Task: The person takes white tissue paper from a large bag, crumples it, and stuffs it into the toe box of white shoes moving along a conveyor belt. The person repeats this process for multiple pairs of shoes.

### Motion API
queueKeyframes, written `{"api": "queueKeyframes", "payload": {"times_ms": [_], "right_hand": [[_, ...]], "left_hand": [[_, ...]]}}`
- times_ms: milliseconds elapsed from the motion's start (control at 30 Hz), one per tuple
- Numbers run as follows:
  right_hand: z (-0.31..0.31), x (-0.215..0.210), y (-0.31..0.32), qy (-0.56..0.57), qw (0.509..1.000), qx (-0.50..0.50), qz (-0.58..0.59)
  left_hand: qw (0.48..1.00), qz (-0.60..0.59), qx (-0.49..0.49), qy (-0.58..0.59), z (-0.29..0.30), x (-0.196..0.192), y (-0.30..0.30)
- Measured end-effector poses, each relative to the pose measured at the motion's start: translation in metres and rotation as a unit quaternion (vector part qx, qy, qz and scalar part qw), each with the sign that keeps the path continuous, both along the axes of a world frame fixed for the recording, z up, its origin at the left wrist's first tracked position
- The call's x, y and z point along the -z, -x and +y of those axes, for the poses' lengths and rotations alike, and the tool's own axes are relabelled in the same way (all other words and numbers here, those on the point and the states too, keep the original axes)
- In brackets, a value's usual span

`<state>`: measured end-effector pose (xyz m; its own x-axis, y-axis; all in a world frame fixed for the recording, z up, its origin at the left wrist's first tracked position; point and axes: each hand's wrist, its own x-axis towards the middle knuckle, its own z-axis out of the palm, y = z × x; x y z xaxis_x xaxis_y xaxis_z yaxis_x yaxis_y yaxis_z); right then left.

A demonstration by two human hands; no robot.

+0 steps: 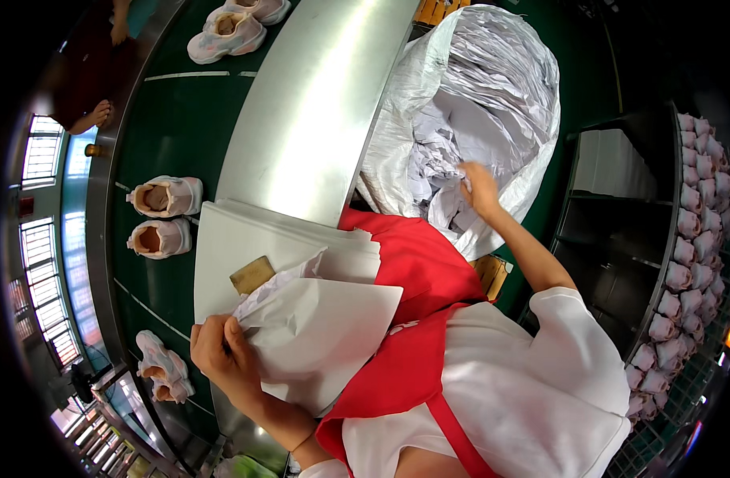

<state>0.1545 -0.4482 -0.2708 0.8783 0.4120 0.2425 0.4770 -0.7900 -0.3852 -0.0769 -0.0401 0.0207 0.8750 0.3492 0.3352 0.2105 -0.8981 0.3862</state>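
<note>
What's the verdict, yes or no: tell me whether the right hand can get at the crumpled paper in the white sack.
Very likely yes: the right hand is over the open mouth of the white sack, right beside the crumpled paper, with nothing visible between. Whether they touch is unclear.

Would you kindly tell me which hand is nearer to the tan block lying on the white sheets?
The left hand is nearer, just below the tan block in the picture; the right hand is well away, to its upper right, at the open white sack.

Barred windows (bright), green floor
</note>
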Motion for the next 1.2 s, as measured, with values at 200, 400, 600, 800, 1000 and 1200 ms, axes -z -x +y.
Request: {"api": "queueKeyframes", "payload": {"times_ms": [200,400,600,800,1000,1200], "right_hand": [[-0.013,-0.029,-0.074,0.023,0.953,0.246,-0.177],[-0.018,-0.024,-0.100,0.137,0.964,0.214,-0.072],[0.016,-0.039,-0.075,0.054,0.979,0.198,-0.015],[0.036,-0.144,-0.080,-0.118,0.983,0.092,0.105],[0.189,-0.319,0.006,-0.140,0.935,-0.249,0.209],[0.271,-0.351,0.055,-0.034,0.709,-0.616,0.342]], "left_hand": [[1.000,-0.009,0.004,0.005,0.001,-0.003,0.005],[1.000,-0.028,0.014,0.005,0.001,-0.003,0.001],[0.996,-0.021,0.090,-0.012,0.000,-0.007,0.002],[0.976,-0.031,0.209,0.059,-0.011,-0.010,-0.005],[0.976,-0.068,0.205,0.017,-0.036,-0.022,-0.003],[0.980,-0.143,0.116,-0.071,-0.036,-0.033,0.008]]}}
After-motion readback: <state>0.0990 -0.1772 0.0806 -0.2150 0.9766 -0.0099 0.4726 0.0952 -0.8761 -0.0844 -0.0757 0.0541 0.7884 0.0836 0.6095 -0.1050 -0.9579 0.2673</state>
